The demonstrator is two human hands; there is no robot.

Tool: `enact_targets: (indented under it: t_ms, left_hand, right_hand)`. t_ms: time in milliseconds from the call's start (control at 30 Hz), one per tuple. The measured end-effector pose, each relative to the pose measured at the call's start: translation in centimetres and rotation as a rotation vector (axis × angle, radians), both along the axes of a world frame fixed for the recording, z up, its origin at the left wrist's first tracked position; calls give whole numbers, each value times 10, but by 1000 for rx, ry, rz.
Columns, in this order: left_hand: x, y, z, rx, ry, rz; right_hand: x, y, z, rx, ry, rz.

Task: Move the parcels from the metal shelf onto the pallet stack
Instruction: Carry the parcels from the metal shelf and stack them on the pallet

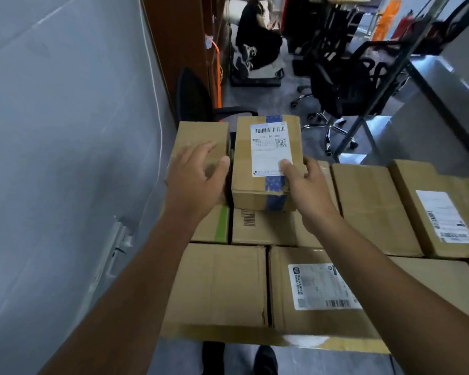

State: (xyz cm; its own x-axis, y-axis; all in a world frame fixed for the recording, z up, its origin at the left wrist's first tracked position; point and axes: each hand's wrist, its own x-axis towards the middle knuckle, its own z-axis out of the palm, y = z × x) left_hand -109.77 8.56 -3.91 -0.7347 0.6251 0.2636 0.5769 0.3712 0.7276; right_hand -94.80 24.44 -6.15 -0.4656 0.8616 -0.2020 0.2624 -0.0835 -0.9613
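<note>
Seemingly this is the setting-down step, judged from the head view, the only one. The small parcel (267,163) sits on the top layer of the pallet stack (217,282), between the two hands. The right hand (309,188) holds it: the thumb presses on the near edge of the white label (270,147), while the fingers curl round the parcel's right side, mostly hidden. The left hand (198,177) is wide and relaxed, its thumb tip just beside the parcel's left wall and its fingers spread over the neighbouring carton (201,133), gripping nothing.

To do it well, I would square the parcel against that carton, closing the dark gap at the left thumb. I would check that its base lies flat on the box beneath the right palm, then slide the right fingers out sideways, not lift them, so nothing tips.

The parcel is a plain brown corrugated box, matte and crisp-edged, bound lengthways with patterned blue tape (275,185) that runs under the glossy paper label. The cartons nearer than the fingers are larger, slightly creased and scuffed; one flap edge is torn. Beyond the right fingers stands the metal shelf (431,82), smooth and reflective, well apart.
</note>
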Motion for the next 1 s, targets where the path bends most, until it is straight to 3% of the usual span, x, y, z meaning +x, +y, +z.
enact_targets:
  t_ms: [200, 700, 1000]
  left_hand:
    - [-15, 4, -27, -204, 69, -44]
    - [-15, 1, -25, -191, 63, -73]
    - [21, 14, -8, -101, 94, -166]
  right_hand:
    - [-20, -1, -8, 11, -43, -10]
    - [-16, -2, -5, -5, -99, 18]
    - [44, -24, 24, 56, -137, -68]
